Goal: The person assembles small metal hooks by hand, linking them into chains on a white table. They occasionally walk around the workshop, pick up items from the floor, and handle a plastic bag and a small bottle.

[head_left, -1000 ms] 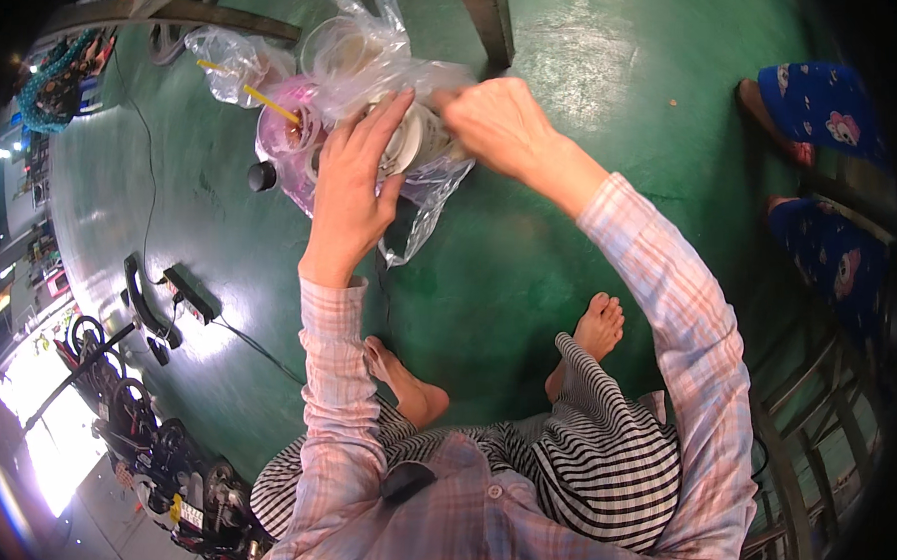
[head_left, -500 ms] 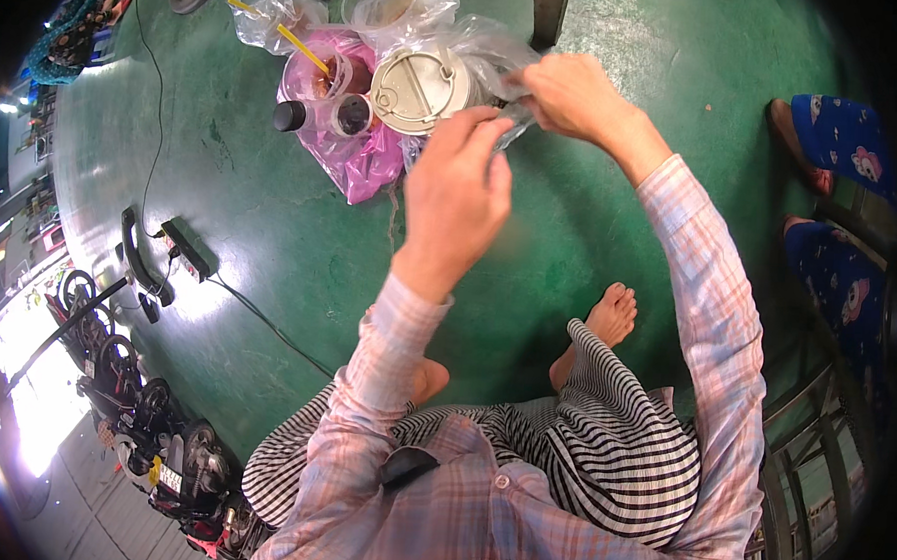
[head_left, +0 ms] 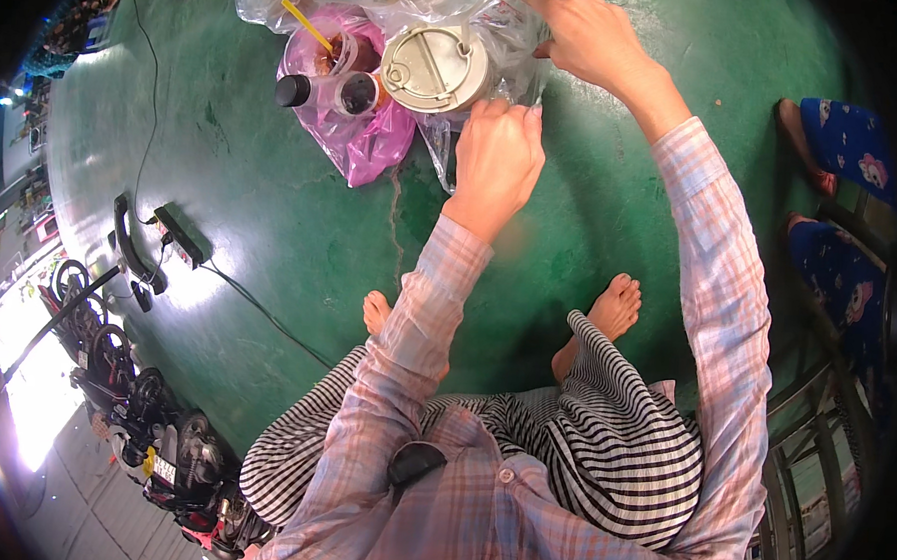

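A tumbler with a round cream lid stands inside a clear plastic bag. My left hand is just below the lid, its fingers closed on the near edge of the bag. Up and to the right, my right hand has thumb and index finger spread apart, the fingertips against the bag's far side. Left of the tumbler lies a pink plastic bag with a clear cup of dark drink, a yellow straw and two dark-capped bottles, one of them with a black cap.
A power strip and its cable lie on the green floor to the left. Another person's legs in blue patterned trousers are at right, near a dark metal frame. Parked motorbikes stand lower left.
My right hand has let its pinch open and shifted up. My left hand has moved right, to the bag's near edge. The bag has spread wider around the tumbler.
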Tool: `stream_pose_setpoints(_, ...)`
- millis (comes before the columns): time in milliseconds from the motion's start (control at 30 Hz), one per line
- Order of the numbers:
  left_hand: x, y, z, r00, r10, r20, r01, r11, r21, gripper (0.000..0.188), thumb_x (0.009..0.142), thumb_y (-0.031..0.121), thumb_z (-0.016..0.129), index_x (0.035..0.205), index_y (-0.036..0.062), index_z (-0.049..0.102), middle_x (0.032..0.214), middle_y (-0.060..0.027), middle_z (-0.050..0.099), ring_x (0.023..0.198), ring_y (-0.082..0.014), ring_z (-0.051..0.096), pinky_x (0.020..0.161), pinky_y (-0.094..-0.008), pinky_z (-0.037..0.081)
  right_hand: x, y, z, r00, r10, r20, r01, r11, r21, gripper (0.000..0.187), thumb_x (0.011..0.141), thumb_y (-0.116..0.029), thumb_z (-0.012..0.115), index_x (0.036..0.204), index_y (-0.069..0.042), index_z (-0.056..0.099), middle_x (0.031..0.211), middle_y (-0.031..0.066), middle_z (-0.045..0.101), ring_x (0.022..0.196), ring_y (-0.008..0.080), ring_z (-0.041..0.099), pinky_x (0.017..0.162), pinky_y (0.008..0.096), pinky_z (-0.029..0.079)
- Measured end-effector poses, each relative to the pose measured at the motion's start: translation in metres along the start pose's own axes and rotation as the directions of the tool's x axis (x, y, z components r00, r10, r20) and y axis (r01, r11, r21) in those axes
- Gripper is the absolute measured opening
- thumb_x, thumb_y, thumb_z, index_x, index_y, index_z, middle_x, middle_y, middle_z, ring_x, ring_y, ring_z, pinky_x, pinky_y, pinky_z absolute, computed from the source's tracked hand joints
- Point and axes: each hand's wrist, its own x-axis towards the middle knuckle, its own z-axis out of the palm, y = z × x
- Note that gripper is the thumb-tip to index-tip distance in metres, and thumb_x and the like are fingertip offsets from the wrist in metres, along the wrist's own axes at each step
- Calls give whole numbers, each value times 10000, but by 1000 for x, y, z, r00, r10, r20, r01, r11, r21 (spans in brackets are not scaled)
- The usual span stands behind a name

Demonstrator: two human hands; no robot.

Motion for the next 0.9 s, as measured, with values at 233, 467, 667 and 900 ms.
stream_pose_setpoints(233,-3,-1,-5,943,-292,159,284,956,72,231,909,152,489,1021,25,646,805,-249,646,795,-416,630,720,-477,491,-10,3,14,990,-138,17,138,990,-13,238,714,-233,710,862,-51,668,795,156,665,774,335,657,626,429,524)
stream_pose_setpoints(467,-21,-39,17,980,-186,72,181,981,76,232,863,117,529,1047,41,649,798,-247,648,778,-414,636,688,-489,505,-30,1,48,959,-259,-116,252,965,-70,64,715,-44,597,743,-53,654,755,121,657,731,298,669,601,397,533)
stream_pose_setpoints(667,11,-35,46,973,-205,104,166,940,297,197,841,81,520,978,-50,577,777,-210,664,763,-346,678,631,-431,549,-25,1,46,975,-224,-6,223,974,-35,185,697,-19,624,873,-59,663,874,100,662,793,287,656,652,392,525)
stream_pose_setpoints(900,21,-42,65,992,-124,-8,119,929,350,133,838,91,535,926,-8,546,670,-144,663,657,-305,686,573,-409,554,-26,5,50,954,-255,-156,257,966,-7,47,706,-55,640,752,-50,645,771,118,660,756,304,662,611,398,526)
